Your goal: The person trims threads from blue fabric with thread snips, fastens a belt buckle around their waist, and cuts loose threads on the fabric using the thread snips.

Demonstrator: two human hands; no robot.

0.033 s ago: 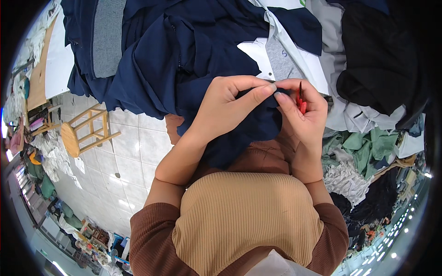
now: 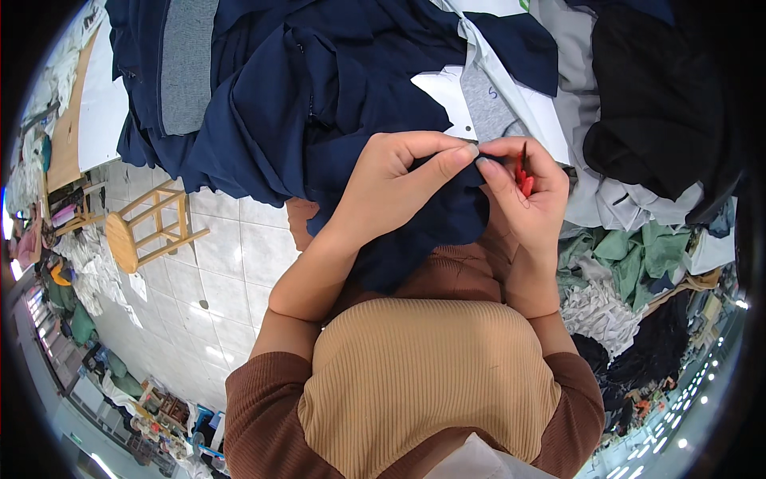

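Observation:
A piece of navy fabric (image 2: 431,215) hangs from my fingers over my lap, in front of a larger heap of the same cloth. My left hand (image 2: 403,180) is closed, pinching the fabric's upper edge between thumb and forefinger. Close beside it, my right hand (image 2: 531,188) is closed too, thumb and forefinger together at the same edge. Red-handled thread snips (image 2: 524,180) with a dark blade are tucked in that right hand, pointing up. Whatever fine thread lies between the fingertips is too small to make out.
Navy garments (image 2: 319,88) with a grey ribbed band (image 2: 189,72) cover the surface ahead. White paper (image 2: 447,92) and black cloth (image 2: 646,112) lie to the right. A wooden stool (image 2: 152,231) lies on the tiled floor at left; green scraps (image 2: 638,255) pile at right.
My right hand, with the snips in it, has shifted very slightly to the right. The left hand and the fabric look the same.

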